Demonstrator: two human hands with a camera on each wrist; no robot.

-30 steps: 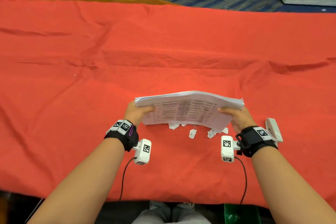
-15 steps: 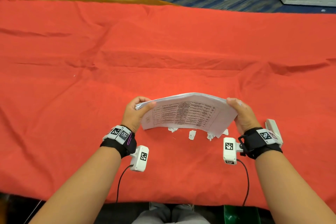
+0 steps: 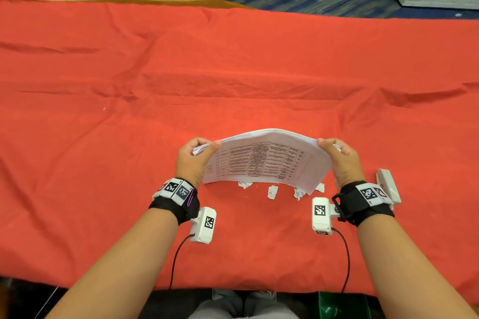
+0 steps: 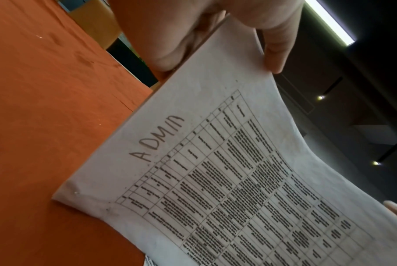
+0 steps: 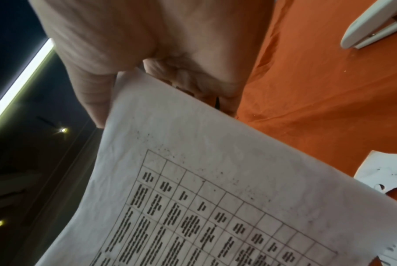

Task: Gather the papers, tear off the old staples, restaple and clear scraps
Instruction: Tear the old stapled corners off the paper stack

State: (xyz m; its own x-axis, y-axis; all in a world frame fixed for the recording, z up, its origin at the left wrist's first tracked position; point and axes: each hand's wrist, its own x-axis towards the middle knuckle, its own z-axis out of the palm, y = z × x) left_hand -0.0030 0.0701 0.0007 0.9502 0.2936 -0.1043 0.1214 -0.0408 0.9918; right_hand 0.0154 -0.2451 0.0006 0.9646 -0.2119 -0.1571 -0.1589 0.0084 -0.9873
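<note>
- Papers (image 3: pixel 267 158) stand on their long edge near the worktop's (image 3: pixel 233 65) near edge, bowed upward.
- Left hand (image 3: pixel 190 163) and right hand (image 3: pixel 342 163) pinch the stack's ends, thumbs in front.
- Scraps (image 3: pixel 272 191) lie beneath; stapler (image 3: pixel 388 185) sits just right of the right wrist.

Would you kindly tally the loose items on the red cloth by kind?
Paper stacks: 1, held upright in both hands
Torn paper scraps: 4 visible; others may hide behind the stack
Staplers: 1
Total: 6
</note>
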